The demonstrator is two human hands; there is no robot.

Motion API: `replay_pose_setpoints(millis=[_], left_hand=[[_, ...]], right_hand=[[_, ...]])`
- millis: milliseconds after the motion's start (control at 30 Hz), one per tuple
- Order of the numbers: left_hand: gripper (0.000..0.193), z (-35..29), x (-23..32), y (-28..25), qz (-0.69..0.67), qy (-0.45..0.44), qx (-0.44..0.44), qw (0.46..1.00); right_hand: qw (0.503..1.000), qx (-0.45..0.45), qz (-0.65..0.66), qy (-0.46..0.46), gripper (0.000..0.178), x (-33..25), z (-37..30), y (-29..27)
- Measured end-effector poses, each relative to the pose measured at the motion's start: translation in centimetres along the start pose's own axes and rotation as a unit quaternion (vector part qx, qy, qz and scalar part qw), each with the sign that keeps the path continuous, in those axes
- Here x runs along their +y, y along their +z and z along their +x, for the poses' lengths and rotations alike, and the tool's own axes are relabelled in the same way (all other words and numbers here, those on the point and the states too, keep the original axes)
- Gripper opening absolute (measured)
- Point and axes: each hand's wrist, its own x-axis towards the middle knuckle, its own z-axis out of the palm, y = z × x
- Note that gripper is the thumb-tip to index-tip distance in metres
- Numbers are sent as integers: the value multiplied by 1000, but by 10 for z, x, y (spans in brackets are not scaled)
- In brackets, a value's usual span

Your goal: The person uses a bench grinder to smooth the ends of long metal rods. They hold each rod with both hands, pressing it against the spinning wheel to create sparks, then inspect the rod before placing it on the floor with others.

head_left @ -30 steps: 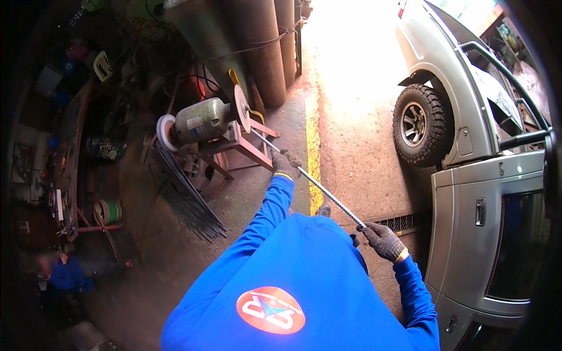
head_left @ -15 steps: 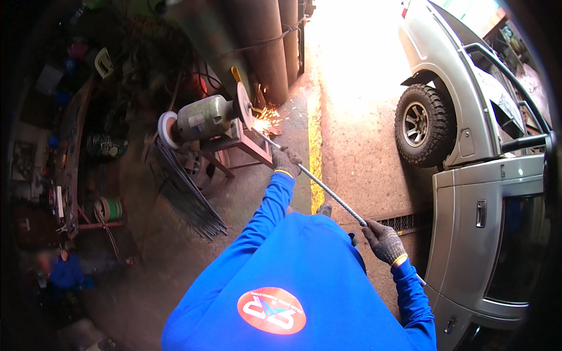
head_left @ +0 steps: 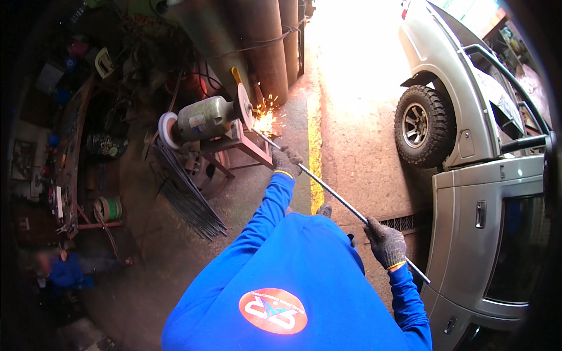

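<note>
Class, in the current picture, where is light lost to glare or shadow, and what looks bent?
Head view: glare burns top centre white, swallowing part of the yellow line. Head view: the workbench at left sinks into shadow. Head view: sparks glow brightly near the rod. Head view: fisheye bends the silver vehicle; corners go black.

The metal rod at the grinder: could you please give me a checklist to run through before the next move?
1. Left hand closed around the metal rod, nearer the grinder: ok.
2. Right hand closed around it, farther back: ok.
3. Gloves on both hands: ok.
4. Rod's front end against the wheel: cannot tell; sparks fly there, but the contact is unclear.
5. Rod's rear end clear of the car: cannot tell; they overlap in view.
</note>
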Motion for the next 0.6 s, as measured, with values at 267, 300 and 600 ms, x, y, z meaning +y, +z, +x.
replay_pose_setpoints(millis=[267,300,600], left_hand=[[45,3,4,1,-8,-13,-31,999],[42,-1,3,5,-3,-5,-18,1000],[37,1,5,2,-37,-24,-53,998]], right_hand=[[997,56,-32,-38,25,2,0,4],[997,61,-40,-40,26,2,0,4],[980,139,-116,-78,30,2,0,4]])
